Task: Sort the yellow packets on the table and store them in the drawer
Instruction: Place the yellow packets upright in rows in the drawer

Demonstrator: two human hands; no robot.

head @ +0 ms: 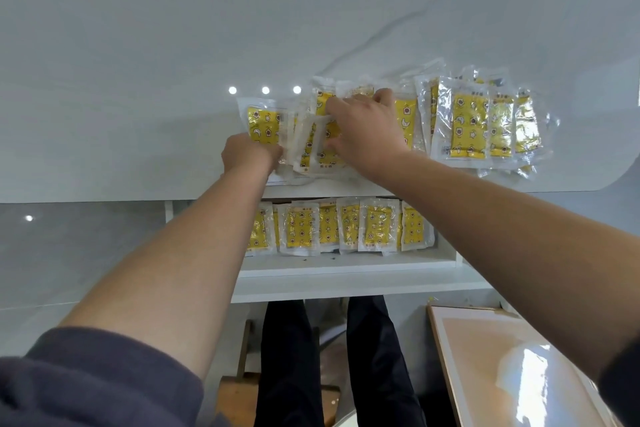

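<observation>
Firstly, drawer [346, 267]: a white, smooth-sided drawer is seen pulled open under the table's near edge. A row of packets [377, 227] is laid flat in it, overlapped side by side, with a bare white strip left at the front.
Table [138, 80]: a glossy white top with faint grey veining, in which lamps are mirrored.
Packet make: flat rectangles of crinkled clear film, each with a yellow insert printed with small stars, moons and house-like shapes.
Bunch of packets [308, 139]: stood partly on edge on the table just behind the drawer, between the two hands.
Left hand [251, 152]: curled round the bunch's near left corner, which is gripped; its fingertips are hidden.
Right hand [367, 128]: laid over the bunch from the right, fingers bent across the tops and thumb pressed in from the near side, so packets are pinched.
Single packet [263, 125]: laid flat just left of the bunch, partly covered by it.
Loose pile [467, 121]: spread overlapping on the table, right of the right hand.
Count: at least seven packets can be made out in the drawer, its left end being hidden by a forearm. About five yellow faces are shown in the loose pile. The bunch cannot be counted.
Nearer items: one dark sleeve [86, 381], one wooden stool [239, 392], one pale film-covered board [519, 374].
</observation>
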